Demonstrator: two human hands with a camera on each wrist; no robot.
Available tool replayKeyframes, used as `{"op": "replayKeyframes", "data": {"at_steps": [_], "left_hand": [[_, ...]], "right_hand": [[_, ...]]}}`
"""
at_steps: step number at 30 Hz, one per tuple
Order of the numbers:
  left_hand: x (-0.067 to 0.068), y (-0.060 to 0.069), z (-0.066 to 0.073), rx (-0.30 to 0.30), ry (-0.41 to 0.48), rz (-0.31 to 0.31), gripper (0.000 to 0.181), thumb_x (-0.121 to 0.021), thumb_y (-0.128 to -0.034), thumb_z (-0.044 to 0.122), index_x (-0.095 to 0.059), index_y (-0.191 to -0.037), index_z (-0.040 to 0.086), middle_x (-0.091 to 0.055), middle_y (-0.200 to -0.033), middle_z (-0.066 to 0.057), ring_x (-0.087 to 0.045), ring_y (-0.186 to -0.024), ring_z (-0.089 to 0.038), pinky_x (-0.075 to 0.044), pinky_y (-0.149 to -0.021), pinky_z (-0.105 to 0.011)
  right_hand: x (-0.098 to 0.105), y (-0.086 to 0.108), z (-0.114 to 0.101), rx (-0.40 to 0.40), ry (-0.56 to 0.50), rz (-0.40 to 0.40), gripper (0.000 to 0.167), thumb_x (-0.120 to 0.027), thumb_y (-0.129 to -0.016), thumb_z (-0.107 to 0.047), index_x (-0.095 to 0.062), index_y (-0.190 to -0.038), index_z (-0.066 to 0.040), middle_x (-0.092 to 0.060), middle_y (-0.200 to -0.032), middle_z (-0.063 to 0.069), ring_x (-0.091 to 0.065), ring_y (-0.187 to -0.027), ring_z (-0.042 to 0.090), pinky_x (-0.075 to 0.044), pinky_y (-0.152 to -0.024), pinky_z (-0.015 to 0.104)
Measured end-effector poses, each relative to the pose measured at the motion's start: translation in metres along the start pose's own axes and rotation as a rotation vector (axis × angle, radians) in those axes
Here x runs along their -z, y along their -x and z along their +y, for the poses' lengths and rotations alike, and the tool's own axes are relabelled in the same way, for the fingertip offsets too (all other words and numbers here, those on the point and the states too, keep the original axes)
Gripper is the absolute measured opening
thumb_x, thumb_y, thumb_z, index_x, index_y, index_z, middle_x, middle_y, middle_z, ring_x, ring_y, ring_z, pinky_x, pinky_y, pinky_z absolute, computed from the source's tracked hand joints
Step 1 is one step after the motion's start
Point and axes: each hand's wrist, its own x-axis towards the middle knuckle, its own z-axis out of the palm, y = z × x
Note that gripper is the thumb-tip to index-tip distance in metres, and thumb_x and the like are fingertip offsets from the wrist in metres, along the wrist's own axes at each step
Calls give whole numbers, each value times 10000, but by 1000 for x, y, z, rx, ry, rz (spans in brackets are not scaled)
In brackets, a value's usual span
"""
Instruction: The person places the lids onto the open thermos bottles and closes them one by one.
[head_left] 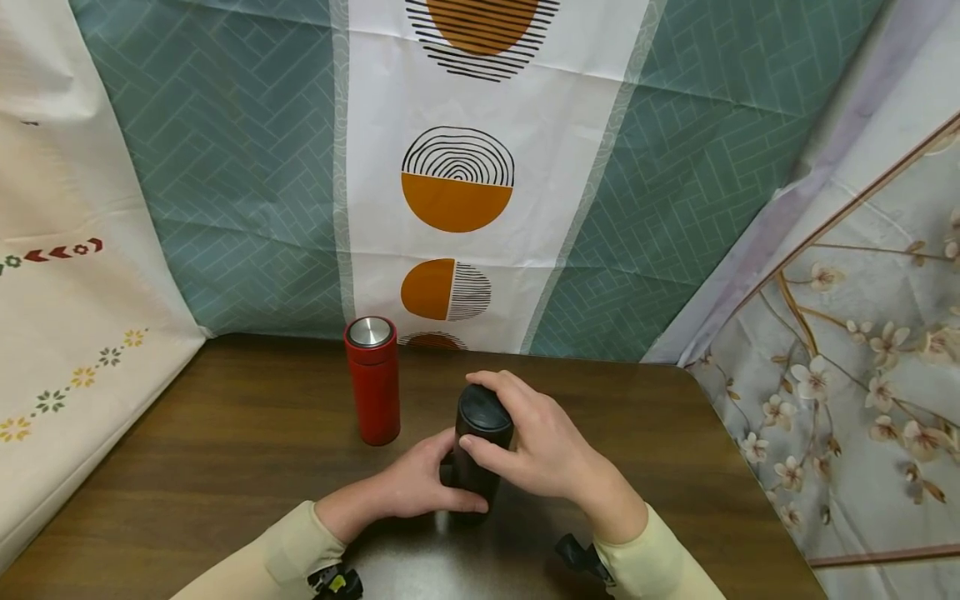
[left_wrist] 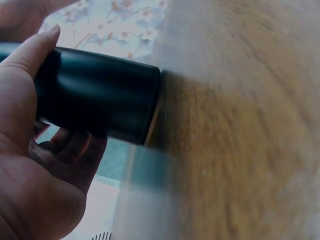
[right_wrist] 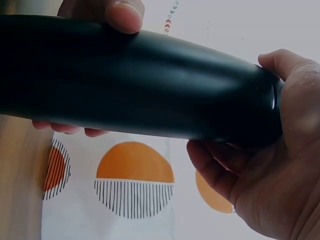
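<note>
A black vacuum flask (head_left: 475,467) is upright on or just above the brown table, between the two hands. My left hand (head_left: 414,481) holds its lower body, with the thumb on the near side and the fingers round the far side. My right hand (head_left: 542,437) grips the flask's dark lid (head_left: 484,408) from above right. In the right wrist view, the right hand (right_wrist: 305,135) curls round the top end of the flask (right_wrist: 150,82). In the left wrist view, the base of the flask (left_wrist: 115,97) is close to the tabletop, whether touching I cannot tell.
A red vacuum flask (head_left: 377,400) with a silver-topped lid stands to the left, further back on the wooden table (head_left: 247,450). Patterned cloth (head_left: 255,208) hangs behind the table, a cream cloth (head_left: 67,333) on the left, and a floral cloth (head_left: 847,433) on the right.
</note>
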Motion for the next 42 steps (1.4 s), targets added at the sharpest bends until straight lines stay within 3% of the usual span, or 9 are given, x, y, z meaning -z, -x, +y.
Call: {"op": "replayKeyframes", "data": {"at_steps": [12,24,33,42], "left_hand": [[1,0,2,-12,4,-12,780,-975,-871,417,-556,-1528,391,-703,-1359,133,-656,-1262,-155,-519,-1090,-417],[1,1,3,-9,1,-20,797,-970,-872,433,-531,-1536,435,-696,-1367,152,-653,-1266,-149,-516,-1098,-444],[1,1,2,-10,5,-20,797,-971,-875,421,-530,-1539,434,-694,-1375,148,-658,-1259,-147,-522,-1089,-429],[1,0,2,-27,1,-21,798,-972,-873,423,-539,-1542,421,-693,-1386,137,-652,-1270,-153,-517,-1094,-415]], "right_hand": [[4,0,-2,-12,54,20,640,-855,-961,-381,-609,-1512,-166,-694,-1206,-70,-663,-938,81,-608,-809,326],[5,2,-3,-16,109,73,698,-927,-906,-454,-661,-1459,-121,-751,-1335,-9,-725,-1032,115,-635,-867,365],[5,2,-4,11,129,113,729,-956,-871,-501,-671,-1432,-132,-770,-1253,-14,-743,-1006,132,-637,-834,365],[4,1,-1,47,144,96,721,-885,-937,-536,-646,-1473,-118,-756,-1301,6,-736,-1024,140,-636,-859,372]]}}
